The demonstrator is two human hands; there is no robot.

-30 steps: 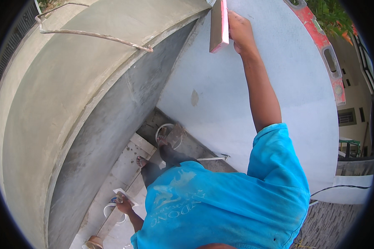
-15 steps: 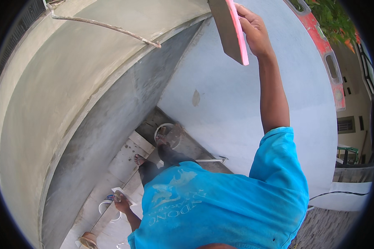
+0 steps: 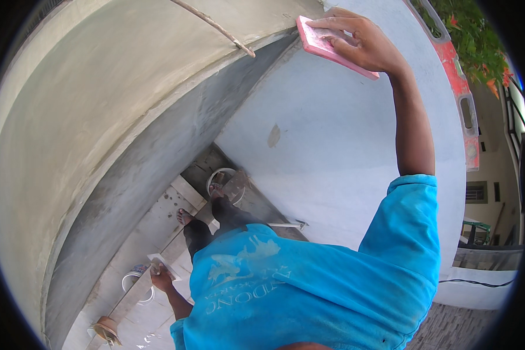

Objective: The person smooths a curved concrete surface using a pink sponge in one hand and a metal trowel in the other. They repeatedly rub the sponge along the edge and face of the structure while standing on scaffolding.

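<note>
My right hand (image 3: 367, 44) is raised high, its fingers spread over the back of a pink rectangular float (image 3: 326, 44). It presses the float flat against the top of a smooth pale plastered wall (image 3: 332, 151). My left hand (image 3: 162, 279) hangs low beside my hip and grips a small flat pale blade (image 3: 157, 259), which looks like a trowel. That hand is just above a white bucket (image 3: 137, 286). My blue shirt fills the lower middle of the view. My bare feet (image 3: 184, 217) stand on wooden planks (image 3: 157, 221).
A curved grey concrete ledge (image 3: 99, 116) bulges in on the left, with a bent steel rod (image 3: 216, 26) sticking out near its top. A long red spirit level (image 3: 458, 87) lies against the wall at right. A second white tub (image 3: 223, 178) sits by my feet.
My right hand turned the pink float from edge-on to flat on the wall and shifted it slightly lower and right. My left hand stayed low by the bucket.
</note>
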